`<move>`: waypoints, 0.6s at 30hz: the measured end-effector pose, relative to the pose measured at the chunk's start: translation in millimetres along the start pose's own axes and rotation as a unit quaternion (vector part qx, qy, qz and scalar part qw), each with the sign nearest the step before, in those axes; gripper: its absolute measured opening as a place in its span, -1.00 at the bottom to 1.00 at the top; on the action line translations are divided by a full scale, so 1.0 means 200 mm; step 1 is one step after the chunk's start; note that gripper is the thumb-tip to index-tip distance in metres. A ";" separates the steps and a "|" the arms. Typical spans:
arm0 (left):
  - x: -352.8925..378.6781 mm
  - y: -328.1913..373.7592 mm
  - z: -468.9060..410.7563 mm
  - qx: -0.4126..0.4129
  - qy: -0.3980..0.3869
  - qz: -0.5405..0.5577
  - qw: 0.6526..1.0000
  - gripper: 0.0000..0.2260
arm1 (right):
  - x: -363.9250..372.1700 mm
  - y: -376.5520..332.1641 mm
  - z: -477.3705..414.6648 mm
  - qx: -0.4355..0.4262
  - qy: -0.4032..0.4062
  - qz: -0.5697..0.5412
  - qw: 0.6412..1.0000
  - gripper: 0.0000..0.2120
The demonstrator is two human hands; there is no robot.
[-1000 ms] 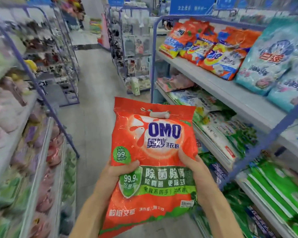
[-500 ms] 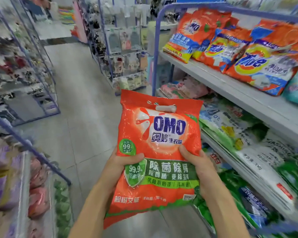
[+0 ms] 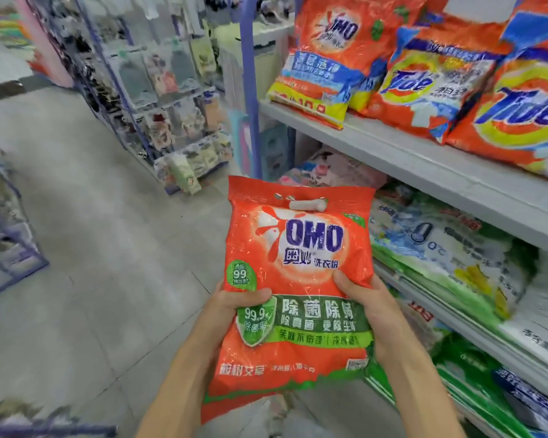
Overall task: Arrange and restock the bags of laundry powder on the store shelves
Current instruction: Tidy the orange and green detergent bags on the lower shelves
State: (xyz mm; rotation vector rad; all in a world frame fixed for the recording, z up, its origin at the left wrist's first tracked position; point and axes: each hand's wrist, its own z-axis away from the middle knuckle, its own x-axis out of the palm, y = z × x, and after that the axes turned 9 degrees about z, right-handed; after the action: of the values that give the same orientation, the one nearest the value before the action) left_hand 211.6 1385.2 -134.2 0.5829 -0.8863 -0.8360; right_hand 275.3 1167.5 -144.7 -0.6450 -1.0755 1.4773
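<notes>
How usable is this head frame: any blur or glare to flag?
Head view: the held OMO bag is sharp and readable, with small glare glints on its film; the left aisle racks and the Tide bags smear with motion blur; lighting even, no hard shadows.

Orange-red bag [image 3: 298, 279] (green band), grey shelf [image 3: 424, 165].
</notes>
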 end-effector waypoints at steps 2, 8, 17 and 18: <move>-0.04 0.11 -0.13 -0.020 -0.006 -0.009 1.000 -0.40 | 0.06 -0.03 -0.12 -0.004 0.001 -0.012 1.000 -0.60; -0.09 0.35 -0.50 -0.075 -0.037 -0.041 0.996 -0.42 | 0.16 -0.11 -0.39 -0.004 0.044 -0.027 0.999 -0.55; -0.05 0.49 -1.07 -0.195 -0.133 -0.064 0.970 -0.44 | 0.22 -0.08 -0.65 0.048 0.203 -0.043 0.977 -0.51; -0.03 0.49 -1.13 -0.198 -0.134 -0.069 0.969 -0.43 | 0.22 -0.07 -0.68 0.047 0.211 -0.046 0.975 -0.51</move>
State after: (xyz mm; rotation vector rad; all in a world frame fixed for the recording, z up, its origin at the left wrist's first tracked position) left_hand 438.6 1468.7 -181.7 0.1833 -0.8964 -1.2023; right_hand 390.9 1244.8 -183.6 -0.7889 -0.6916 1.2304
